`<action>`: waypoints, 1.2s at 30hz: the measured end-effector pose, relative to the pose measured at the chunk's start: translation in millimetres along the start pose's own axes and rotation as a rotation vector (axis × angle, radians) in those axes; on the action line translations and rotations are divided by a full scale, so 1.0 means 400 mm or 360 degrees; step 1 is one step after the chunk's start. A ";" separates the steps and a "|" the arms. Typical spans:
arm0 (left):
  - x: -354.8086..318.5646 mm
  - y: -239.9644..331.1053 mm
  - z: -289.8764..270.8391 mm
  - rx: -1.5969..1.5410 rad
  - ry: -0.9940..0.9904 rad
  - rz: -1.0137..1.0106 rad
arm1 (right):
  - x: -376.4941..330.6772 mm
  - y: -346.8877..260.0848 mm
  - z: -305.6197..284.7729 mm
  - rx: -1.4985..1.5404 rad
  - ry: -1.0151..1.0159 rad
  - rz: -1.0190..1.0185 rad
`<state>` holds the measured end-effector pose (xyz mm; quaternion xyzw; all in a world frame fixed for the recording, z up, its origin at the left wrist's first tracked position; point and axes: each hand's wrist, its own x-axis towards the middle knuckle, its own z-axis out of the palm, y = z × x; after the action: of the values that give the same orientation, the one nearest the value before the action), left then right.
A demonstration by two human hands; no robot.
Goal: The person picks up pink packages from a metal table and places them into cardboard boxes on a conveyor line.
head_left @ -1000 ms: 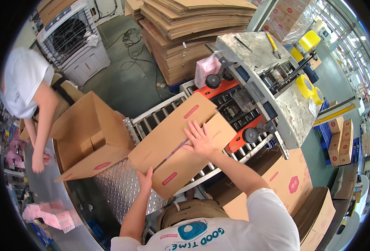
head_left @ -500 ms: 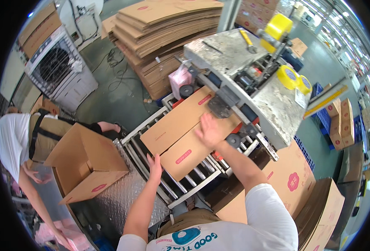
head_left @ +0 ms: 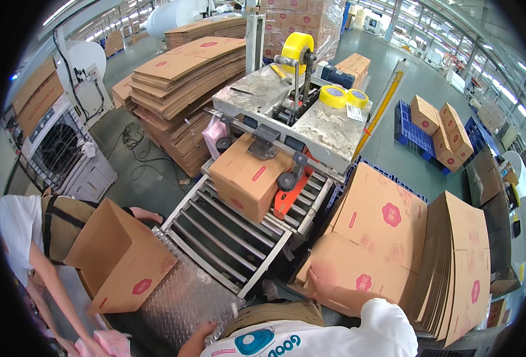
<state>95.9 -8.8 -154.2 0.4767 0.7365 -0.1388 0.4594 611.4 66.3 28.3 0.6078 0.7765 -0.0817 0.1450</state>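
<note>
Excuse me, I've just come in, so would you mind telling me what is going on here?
A person has their right hand at the near edge of the flattened cartons, while their left hand hangs low near the waist. A closed carton sits on the roller conveyor, partly under the tape machine, with neither hand on it. At left, a co-worker bends with hands near a pink package, beside an open carton.
</note>
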 end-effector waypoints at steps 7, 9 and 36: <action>-0.077 -0.228 -0.097 -0.0819 0.0843 0.0290 | 0.008 -0.034 -0.190 0.0460 0.0715 0.0630; -0.158 -0.164 -0.036 -0.0908 0.0529 0.0321 | -0.105 0.027 -0.403 0.0316 0.0931 0.0966; -0.945 -0.085 -0.520 -0.0001 0.2712 0.1221 | -0.072 -0.383 -0.901 0.1245 0.2464 -0.0330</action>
<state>1.2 -109.7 255.8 0.6281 0.6173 0.4189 -0.2212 424.2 111.1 370.4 0.4250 0.6243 0.0808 -0.6504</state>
